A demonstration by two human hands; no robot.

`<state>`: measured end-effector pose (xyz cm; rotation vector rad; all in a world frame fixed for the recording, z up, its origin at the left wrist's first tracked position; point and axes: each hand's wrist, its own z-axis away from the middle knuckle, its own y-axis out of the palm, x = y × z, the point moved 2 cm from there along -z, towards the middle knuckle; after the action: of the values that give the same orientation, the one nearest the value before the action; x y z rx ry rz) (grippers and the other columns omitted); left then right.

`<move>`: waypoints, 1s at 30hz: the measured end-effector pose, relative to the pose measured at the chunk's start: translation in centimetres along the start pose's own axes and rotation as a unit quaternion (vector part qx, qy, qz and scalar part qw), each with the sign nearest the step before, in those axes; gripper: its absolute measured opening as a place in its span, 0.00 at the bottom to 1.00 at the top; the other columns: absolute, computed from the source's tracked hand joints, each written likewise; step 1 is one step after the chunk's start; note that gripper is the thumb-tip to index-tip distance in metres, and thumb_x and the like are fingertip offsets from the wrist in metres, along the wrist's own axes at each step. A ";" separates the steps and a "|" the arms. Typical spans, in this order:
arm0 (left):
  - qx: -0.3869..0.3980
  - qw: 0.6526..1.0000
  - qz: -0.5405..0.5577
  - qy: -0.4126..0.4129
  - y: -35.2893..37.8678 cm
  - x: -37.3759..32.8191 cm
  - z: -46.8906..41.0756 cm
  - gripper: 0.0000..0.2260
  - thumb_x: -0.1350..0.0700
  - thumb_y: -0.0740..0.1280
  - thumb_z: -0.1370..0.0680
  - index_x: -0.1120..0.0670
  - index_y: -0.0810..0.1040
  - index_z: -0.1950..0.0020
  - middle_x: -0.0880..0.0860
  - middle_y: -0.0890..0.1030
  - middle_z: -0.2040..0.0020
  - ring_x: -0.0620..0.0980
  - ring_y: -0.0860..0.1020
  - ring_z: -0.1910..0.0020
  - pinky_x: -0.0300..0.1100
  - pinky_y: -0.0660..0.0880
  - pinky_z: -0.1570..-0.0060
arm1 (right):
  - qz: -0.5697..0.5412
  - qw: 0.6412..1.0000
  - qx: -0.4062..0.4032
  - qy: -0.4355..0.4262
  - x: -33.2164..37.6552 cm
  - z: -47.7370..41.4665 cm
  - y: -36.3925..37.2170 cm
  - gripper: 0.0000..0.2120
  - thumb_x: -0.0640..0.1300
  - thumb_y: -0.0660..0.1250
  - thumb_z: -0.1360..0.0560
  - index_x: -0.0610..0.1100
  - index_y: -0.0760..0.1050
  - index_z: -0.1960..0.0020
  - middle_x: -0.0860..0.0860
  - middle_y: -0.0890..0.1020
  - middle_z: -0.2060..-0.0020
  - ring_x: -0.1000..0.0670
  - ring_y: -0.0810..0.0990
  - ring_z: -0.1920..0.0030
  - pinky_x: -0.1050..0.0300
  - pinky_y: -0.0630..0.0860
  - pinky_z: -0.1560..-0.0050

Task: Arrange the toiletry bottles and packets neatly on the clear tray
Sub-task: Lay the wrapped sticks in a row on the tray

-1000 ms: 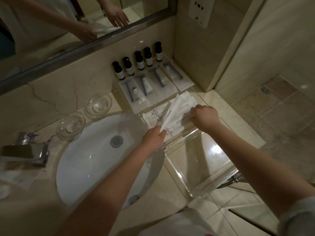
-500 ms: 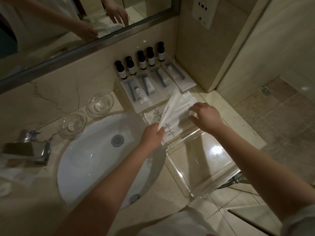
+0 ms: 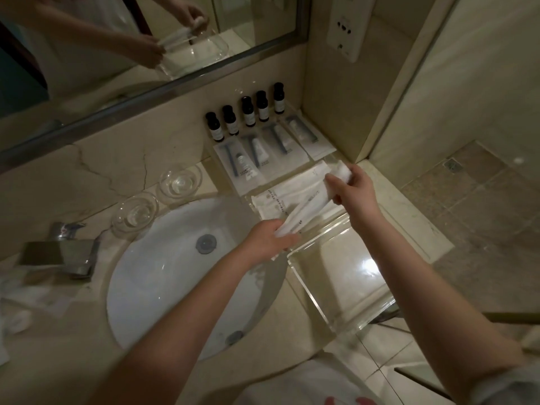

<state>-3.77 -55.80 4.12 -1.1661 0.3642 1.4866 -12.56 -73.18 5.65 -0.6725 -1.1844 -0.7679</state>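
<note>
Stretching between both hands, a long white packet [image 3: 306, 204] with small dark print hangs slanted over the clear tray [image 3: 344, 290]; the left hand [image 3: 268, 239] grips its lower end, the right hand [image 3: 352, 188] its upper end. Beyond the tray's far edge lie flat white sachets [image 3: 263, 159], with five dark-capped bottles [image 3: 248, 112] upright behind them

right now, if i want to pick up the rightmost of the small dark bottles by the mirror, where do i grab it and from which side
Take the rightmost dark bottle by its black cap and neck, coming down from above. It stands upright against the wall with another bottle close on its left and flat toothbrush packets lying in front, so the sides look cramped while the top is free.
</note>
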 end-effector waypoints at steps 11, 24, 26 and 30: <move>-0.209 0.871 -0.372 0.245 3.4 0.1 0.0 0.17 0.63 0.71 0.34 0.58 0.80 0.45 0.54 0.81 0.60 0.54 0.80 0.64 0.44 0.76 0.65 | -0.018 0.997 0.000 0.080 -3.4 3.2 -7.6 0.08 0.36 0.66 0.25 0.43 0.74 0.47 0.47 0.75 0.60 0.50 0.76 0.66 0.62 0.76 0.68; 0.001 1.000 -0.006 -0.018 6.6 0.5 -1.0 0.07 0.61 0.70 0.27 0.55 0.74 0.53 0.47 0.75 0.63 0.42 0.74 0.66 0.26 0.69 0.70 | -0.054 0.993 -0.057 0.088 -4.7 1.9 -9.1 0.21 0.31 0.72 0.32 0.43 0.70 0.43 0.45 0.75 0.53 0.48 0.78 0.58 0.56 0.80 0.55; -0.010 1.000 -0.020 -0.017 7.0 0.7 -1.0 0.07 0.60 0.70 0.28 0.54 0.73 0.55 0.46 0.74 0.64 0.42 0.73 0.67 0.27 0.69 0.72 | -0.072 0.992 -0.060 0.085 -4.8 1.9 -8.9 0.17 0.30 0.70 0.30 0.41 0.70 0.45 0.47 0.74 0.58 0.51 0.76 0.63 0.61 0.79 0.63; -0.030 0.989 -0.145 0.006 6.9 0.7 -1.4 0.07 0.57 0.69 0.27 0.55 0.77 0.50 0.50 0.79 0.59 0.51 0.78 0.58 0.40 0.75 0.60 | 0.055 0.991 -0.108 0.062 -5.6 1.5 -9.2 0.17 0.35 0.73 0.32 0.42 0.72 0.46 0.48 0.77 0.56 0.49 0.77 0.59 0.55 0.77 0.59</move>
<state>-9.12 -58.59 0.35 -1.2194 0.1507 1.2445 -21.96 -76.40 1.15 -0.8500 -0.9514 -0.8394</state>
